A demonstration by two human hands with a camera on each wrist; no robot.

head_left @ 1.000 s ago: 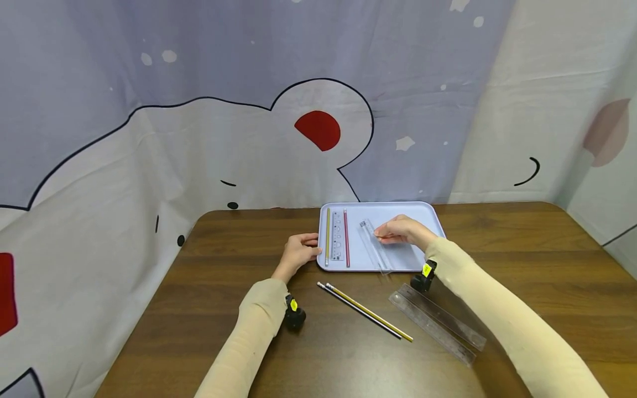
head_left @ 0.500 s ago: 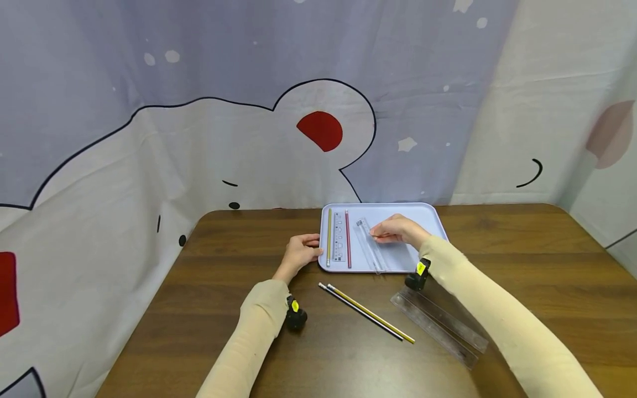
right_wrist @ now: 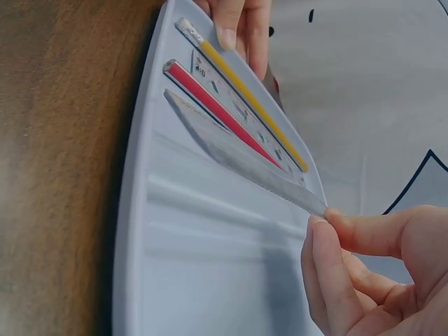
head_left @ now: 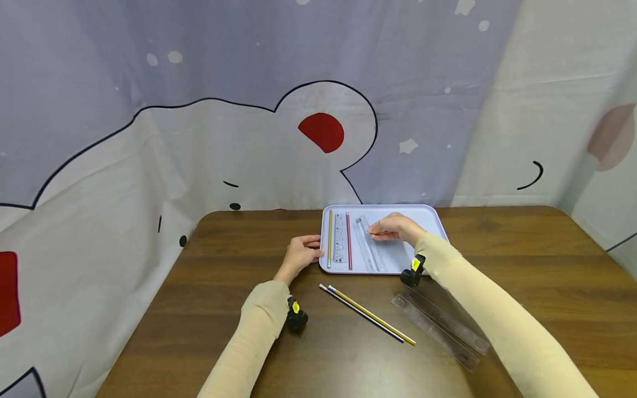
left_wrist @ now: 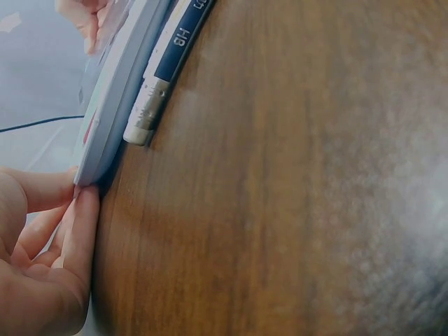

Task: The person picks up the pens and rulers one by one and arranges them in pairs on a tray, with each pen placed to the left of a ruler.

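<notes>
My right hand point(head_left: 395, 228) pinches the far end of a clear ruler point(right_wrist: 231, 154) between thumb and fingertips. That ruler slants low over the white tray point(head_left: 405, 211), its near end close beside a red pencil point(head_left: 349, 240). Left of the red pencil lie a second clear ruler point(head_left: 339, 237) with cut-out shapes and a yellow pencil point(head_left: 329, 239), side by side in the tray. My left hand point(head_left: 300, 253) holds the tray's left rim, thumb against fingers at the edge, as the left wrist view point(left_wrist: 49, 259) shows.
On the wooden table point(head_left: 239, 331) in front of the tray lie a dark pencil point(head_left: 365, 316) and a gold-coloured pencil point(head_left: 380, 321), side by side. Two more clear rulers point(head_left: 435, 330) lie at the right, near my right forearm. A printed curtain point(head_left: 224, 155) hangs behind the table.
My right hand has shifted slightly left with the ruler, whose near end has come from past the tray's front rim to inside it. The left hand stays at the rim.
</notes>
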